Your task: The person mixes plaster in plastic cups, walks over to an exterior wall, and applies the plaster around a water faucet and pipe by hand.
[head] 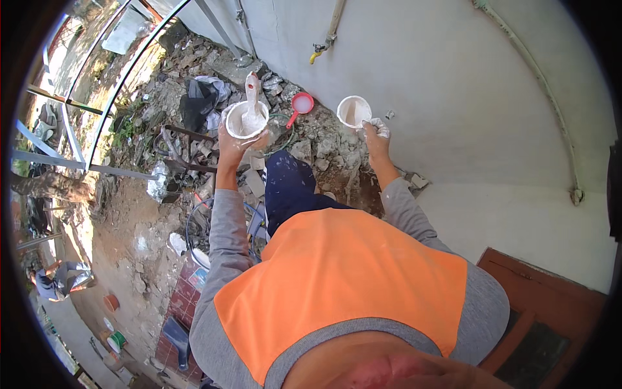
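My left hand [232, 146] holds a white plastic tub [228, 124] around its side. Inside the tub is a white paint-like substance, and a white-smeared paintbrush [252, 92] leans in it with the handle pointing up. A second white cup [346, 119] is gripped at its rim by my right hand [376, 138], close to the pale wall [437, 107]. White residue coats the fingers of my right hand. The cup's inside is partly visible and has a beige-white patch. Between the two hands, lower down, a red dipper [295, 113] with whitish liquid rests on the rubble.
Broken rubble [325, 141] covers the ground along the wall. A yellow-handled tap [318, 52] juts from the wall. Left are a rusty metal frame [189, 167], dark plastic sheeting [197, 99] and a blue hose [190, 219]. A person [60, 279] sits farther off; a brown door [539, 311] stands at right.
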Motion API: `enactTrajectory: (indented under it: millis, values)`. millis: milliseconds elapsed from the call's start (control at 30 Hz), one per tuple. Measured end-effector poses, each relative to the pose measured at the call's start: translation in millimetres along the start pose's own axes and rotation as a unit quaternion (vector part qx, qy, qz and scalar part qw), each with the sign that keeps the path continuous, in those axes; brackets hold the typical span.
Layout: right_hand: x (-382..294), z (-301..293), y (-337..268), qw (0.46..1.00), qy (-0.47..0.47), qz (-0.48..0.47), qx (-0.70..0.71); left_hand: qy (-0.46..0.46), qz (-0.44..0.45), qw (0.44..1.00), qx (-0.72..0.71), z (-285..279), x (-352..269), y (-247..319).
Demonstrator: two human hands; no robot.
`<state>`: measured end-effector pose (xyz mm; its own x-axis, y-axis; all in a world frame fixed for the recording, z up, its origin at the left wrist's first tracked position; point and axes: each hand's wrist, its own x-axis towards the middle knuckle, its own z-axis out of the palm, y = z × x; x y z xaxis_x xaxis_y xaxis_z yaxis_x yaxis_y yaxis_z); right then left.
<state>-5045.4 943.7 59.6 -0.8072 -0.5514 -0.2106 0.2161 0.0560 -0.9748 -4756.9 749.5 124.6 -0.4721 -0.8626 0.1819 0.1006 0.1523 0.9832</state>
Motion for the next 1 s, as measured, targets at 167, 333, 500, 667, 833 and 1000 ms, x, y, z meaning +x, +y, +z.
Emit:
enactTrajectory:
  millis: [167,333,500,667,833,1000]
  values:
    - [51,27,14,1.0,0.021,0.003,0.006,-0.028,0.016,0.996,0.082,45,69,-40]
    - [67,57,29,0.996,0.033,0.051,-0.062,0.054,0.012,0.996,0.071,31,131,-155]
    - [101,77,50,0.989,0.074,0.113,-0.058,0.21,-0.032,0.968,0.135,25,160,-263]
    - [136,111,121,0.978,-0.051,0.191,-0.072,0.303,-0.084,0.896,0.313,-19,125,-411]
    - [155,133,191,0.943,-0.094,0.293,-0.129,0.429,-0.187,0.857,0.216,-11,100,-547]
    - [163,134,259,0.917,-0.079,0.358,-0.156,0.376,-0.205,0.831,0.356,-36,60,-691]
